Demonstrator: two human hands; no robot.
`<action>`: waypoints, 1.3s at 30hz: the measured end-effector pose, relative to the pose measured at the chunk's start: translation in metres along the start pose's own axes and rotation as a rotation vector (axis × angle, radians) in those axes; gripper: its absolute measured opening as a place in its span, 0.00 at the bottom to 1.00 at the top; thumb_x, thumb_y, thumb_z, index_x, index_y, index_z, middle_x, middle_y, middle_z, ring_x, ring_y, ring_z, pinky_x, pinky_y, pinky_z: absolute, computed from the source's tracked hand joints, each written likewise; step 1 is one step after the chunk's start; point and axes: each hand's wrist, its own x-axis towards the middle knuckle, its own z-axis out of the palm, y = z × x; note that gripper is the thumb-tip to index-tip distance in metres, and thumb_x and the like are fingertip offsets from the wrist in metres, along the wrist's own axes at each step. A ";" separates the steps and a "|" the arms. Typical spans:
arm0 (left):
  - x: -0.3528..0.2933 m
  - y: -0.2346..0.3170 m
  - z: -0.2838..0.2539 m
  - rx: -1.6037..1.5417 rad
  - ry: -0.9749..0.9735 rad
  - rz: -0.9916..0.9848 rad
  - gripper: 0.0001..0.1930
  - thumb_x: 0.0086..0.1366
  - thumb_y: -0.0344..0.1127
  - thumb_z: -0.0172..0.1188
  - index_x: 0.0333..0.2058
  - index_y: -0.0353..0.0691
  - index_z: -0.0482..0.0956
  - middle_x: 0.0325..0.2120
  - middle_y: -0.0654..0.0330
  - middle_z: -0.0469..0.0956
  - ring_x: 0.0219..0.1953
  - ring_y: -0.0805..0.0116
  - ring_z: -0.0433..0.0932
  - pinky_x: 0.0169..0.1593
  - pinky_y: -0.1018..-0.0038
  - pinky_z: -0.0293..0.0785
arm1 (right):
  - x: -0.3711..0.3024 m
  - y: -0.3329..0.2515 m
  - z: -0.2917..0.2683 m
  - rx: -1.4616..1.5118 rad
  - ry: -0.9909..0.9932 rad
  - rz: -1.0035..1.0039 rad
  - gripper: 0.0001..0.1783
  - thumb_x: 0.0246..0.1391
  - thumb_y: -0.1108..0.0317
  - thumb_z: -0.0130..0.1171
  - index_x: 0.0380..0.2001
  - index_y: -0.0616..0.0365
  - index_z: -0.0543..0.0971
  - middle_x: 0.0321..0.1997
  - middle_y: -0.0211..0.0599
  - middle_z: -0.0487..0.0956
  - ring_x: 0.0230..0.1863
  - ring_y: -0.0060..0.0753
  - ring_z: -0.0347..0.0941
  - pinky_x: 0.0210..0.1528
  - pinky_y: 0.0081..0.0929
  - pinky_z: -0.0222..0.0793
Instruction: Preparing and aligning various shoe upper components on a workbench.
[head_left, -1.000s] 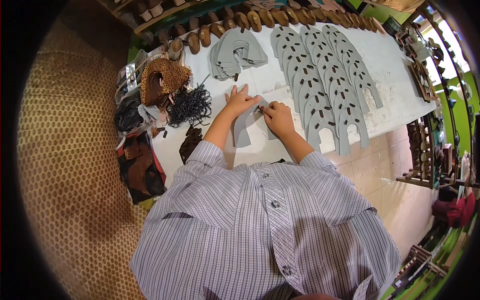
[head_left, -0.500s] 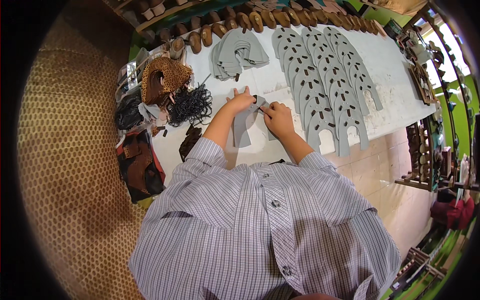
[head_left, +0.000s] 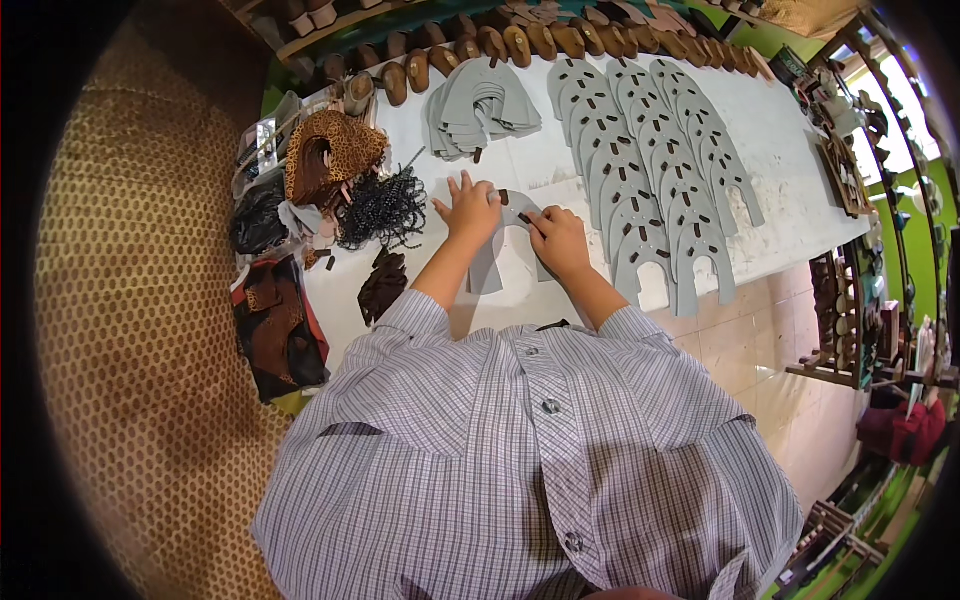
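Observation:
In front of me on the table lies a grey U-shaped shoe upper, its curved end away from me. Over its left shoulder rests my left hand, fingers spread, the fingertips nearest the upper beside a small dark brown tab. My right hand is at the upper's right shoulder, fingers curled, the tips on a second dark brown tab. The right fingers partly hide that side of the upper. Just left of my forearm sits a small pile of dark brown pieces.
Overlapping rows of grey uppers with dark tabs cover the table's right part. Behind my hands is a stack of plain grey uppers. Brown shoe lasts line the far edge. Black braided cords and leopard-print material lie left.
My left hand has slid left and slightly down, its fingers spreading off the upper's top. More of the curved end now shows. The right hand has stayed nearly in place.

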 end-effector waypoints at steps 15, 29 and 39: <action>-0.066 -0.031 0.041 0.233 0.239 0.423 0.30 0.59 0.55 0.48 0.60 0.56 0.59 0.63 0.52 0.48 0.66 0.50 0.41 0.60 0.40 0.29 | 0.002 -0.001 0.000 0.033 -0.010 -0.005 0.11 0.43 0.67 0.56 0.34 0.51 0.78 0.28 0.35 0.74 0.30 0.40 0.71 0.33 0.38 0.66; -0.109 -0.048 0.045 0.101 0.278 0.343 0.30 0.61 0.51 0.48 0.60 0.51 0.57 0.63 0.54 0.51 0.65 0.54 0.47 0.63 0.48 0.36 | 0.002 0.002 0.004 0.012 -0.089 0.007 0.13 0.44 0.67 0.56 0.37 0.52 0.78 0.32 0.36 0.75 0.34 0.41 0.71 0.37 0.38 0.65; -0.138 -0.064 0.039 0.100 0.257 0.304 0.30 0.60 0.49 0.50 0.60 0.49 0.57 0.62 0.54 0.52 0.64 0.55 0.49 0.63 0.50 0.39 | 0.022 -0.054 0.018 0.020 -0.242 -0.103 0.12 0.44 0.64 0.56 0.35 0.49 0.80 0.35 0.34 0.76 0.38 0.39 0.71 0.43 0.39 0.63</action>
